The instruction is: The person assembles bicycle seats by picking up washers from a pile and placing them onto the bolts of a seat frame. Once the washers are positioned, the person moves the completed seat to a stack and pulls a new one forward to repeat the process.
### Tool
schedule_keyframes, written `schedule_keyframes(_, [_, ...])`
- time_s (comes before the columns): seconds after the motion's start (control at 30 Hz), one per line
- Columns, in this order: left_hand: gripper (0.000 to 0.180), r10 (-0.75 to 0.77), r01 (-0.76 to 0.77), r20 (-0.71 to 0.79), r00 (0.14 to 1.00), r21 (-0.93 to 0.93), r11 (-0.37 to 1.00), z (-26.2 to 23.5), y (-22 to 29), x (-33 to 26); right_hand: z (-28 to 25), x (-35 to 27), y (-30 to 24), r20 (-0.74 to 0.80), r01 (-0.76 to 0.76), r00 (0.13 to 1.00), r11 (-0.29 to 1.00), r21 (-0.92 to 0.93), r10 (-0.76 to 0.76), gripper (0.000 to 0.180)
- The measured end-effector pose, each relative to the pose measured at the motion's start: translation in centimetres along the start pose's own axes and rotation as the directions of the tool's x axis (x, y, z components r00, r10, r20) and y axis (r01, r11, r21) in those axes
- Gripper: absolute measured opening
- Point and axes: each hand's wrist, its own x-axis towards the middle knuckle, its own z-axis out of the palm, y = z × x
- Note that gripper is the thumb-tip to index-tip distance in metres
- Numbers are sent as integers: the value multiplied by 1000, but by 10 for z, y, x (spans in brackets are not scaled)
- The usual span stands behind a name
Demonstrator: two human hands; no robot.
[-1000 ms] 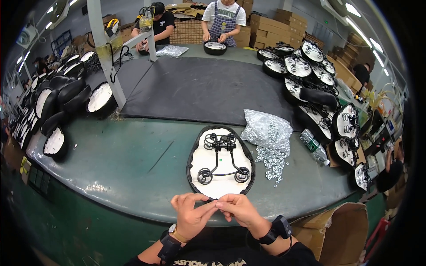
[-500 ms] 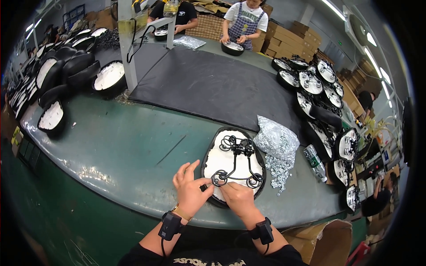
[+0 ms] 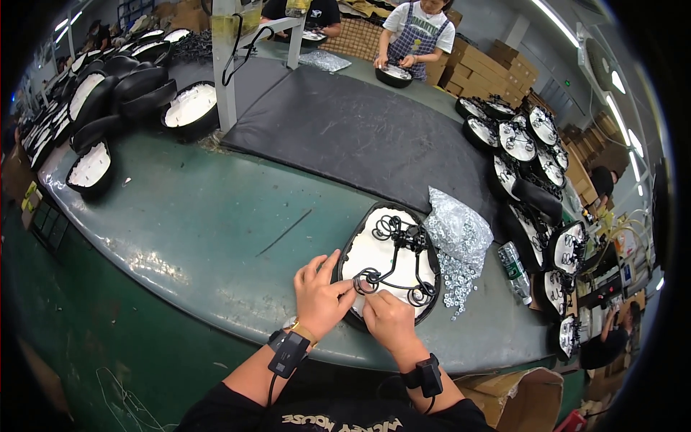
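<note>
Workshop, cartons (image 3: 497, 72) stacked at back. Green tabletop (image 3: 216, 230) below, its near edge (image 3: 216, 317) curved; bare surface runs left of the seat. Dark mat (image 3: 331, 129) beyond. Across it, co-worker in checked overalls (image 3: 417, 36). Upturned seat (image 3: 371, 252), white underside up, lies just ahead of the hands, near that edge. Left hand (image 3: 317, 297) at its left rim; right hand (image 3: 390, 317) over its near end. Fingertips narrowed by the near-left coil (image 3: 366, 280) of the black wire frame (image 3: 410, 239); cannot tell what they grip. Right of seat: bag of nuts (image 3: 461, 223), loose nuts (image 3: 457, 288) nearer.
</note>
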Motion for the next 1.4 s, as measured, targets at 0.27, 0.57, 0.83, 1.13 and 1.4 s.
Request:
schedule_keyframes(0.27, [29, 221, -221, 78, 972, -10, 975, -23, 2, -8, -1, -4, 9, 102, -172, 983, 964, 203, 154, 15])
schedule_keyframes(0.57, [38, 349, -374, 145, 926, 221, 901, -32, 15, -11, -2, -4, 14, 208, -257, 957, 928, 270, 204, 18])
schedule_keyframes(0.83, [67, 333, -426, 309, 891, 315, 848, -38, 31, -12, -6, -5, 15, 250, -289, 943, 915, 280, 221, 21])
schedule_keyframes(1.13, [92, 300, -403, 319, 899, 332, 853, -30, 36, -9, -2, -8, 7, 161, -201, 971, 970, 139, 178, 23])
schedule_keyframes(1.4, [93, 271, -374, 324, 906, 318, 871, -29, 35, -6, 1, -4, 12, 157, -171, 977, 972, 162, 145, 18])
